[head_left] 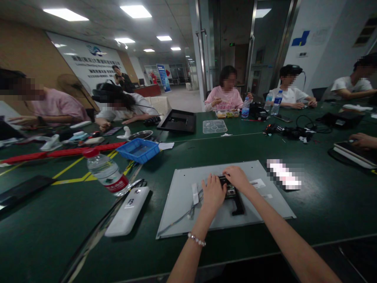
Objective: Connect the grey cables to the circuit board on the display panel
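Note:
A flat grey panel (179, 196) lies on the table in front of me. On its middle sits a black plastic frame (238, 208) with a circuit board (231, 191) showing inside. My left hand (213, 192) grips the frame's left side, thumb at the board and fingers over the edge. With fingers bent, my right hand (237, 177) holds the frame's upper edge; its fingertips are partly hidden. A thin grey cable (179, 218) runs from near my left hand to the panel's lower left corner. A white strip (194, 193) lies beside that hand.
Left of the panel are a white power bank (128, 212), a tilted water bottle (107, 173) and a blue tray (139, 149). A bright phone-like slab (284, 175) lies at the right. Several people sit around the table; a clear plastic lid (215, 126) lies farther back.

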### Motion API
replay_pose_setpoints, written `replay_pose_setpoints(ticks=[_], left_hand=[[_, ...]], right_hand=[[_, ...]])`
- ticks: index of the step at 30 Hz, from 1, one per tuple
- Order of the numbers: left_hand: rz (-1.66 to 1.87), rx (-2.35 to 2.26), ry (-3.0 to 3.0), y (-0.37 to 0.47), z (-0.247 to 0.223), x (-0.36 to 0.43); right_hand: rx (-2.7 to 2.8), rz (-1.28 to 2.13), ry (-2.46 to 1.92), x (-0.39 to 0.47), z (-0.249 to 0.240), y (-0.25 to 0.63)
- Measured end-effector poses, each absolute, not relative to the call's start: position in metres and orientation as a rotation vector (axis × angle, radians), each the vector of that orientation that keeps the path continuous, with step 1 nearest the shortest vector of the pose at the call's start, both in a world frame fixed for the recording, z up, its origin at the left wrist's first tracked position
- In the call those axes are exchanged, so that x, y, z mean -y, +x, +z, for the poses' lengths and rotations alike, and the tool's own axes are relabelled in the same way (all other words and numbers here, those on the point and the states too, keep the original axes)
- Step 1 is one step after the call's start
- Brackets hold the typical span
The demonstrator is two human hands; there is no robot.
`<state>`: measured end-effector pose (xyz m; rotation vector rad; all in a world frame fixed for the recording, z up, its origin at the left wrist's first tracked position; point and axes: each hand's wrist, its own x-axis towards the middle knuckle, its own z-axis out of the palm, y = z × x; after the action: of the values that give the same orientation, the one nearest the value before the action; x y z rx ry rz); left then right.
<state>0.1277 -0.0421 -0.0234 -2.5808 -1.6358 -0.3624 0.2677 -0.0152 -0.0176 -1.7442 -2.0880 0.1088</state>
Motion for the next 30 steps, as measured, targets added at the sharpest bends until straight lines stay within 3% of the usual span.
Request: replay_pose_setpoints(ticks=[19, 30], left_hand=[[-0.357, 1.654, -2.601, 0.127, -0.020, 0.042], [-0.358, 1.734, -2.717, 0.130, 0.004, 0.004]], right_hand=[[2.141, 0.117, -1.742, 0.020, -0.028, 0.268], [2.076, 0.210, -1.721, 0.015, -0.031, 0.273]])
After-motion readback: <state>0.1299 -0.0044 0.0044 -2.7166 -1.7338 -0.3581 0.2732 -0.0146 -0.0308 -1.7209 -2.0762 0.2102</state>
